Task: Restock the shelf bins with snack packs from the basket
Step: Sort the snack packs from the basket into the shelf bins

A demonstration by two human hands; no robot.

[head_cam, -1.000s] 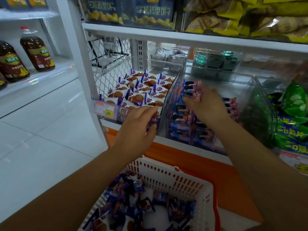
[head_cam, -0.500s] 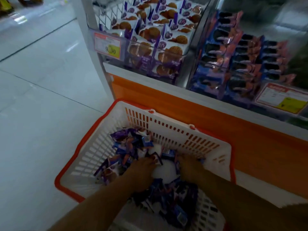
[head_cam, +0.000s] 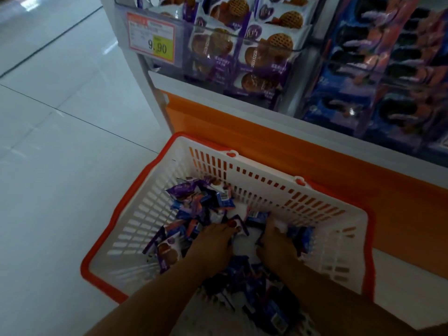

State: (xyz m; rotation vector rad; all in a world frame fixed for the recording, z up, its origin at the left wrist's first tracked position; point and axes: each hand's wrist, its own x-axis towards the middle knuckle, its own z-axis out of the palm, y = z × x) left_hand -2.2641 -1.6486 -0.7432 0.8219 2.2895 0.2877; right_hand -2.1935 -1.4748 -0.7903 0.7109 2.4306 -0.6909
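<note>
— Where are the packs (head_cam: 194, 197) found?
— Heaped in the basket (head_cam: 266, 180), lower centre, below the bins (head_cam: 242, 47).
— Is anything gripped?
— The left hand (head_cam: 215, 241) and right hand (head_cam: 276, 243) are sunk among packs, so the grip cannot be told.

The left hand (head_cam: 215, 241) and the right hand (head_cam: 276, 246) are no longer working at the clear plastic shelf bins (head_cam: 244, 48). They are now reaching down into the white slotted plastic basket with the orange rim (head_cam: 266, 187), pressing among the loose purple and blue snack packs (head_cam: 194, 202). The head view is tilting downward, so the bins are sliding toward the top edge.
</note>
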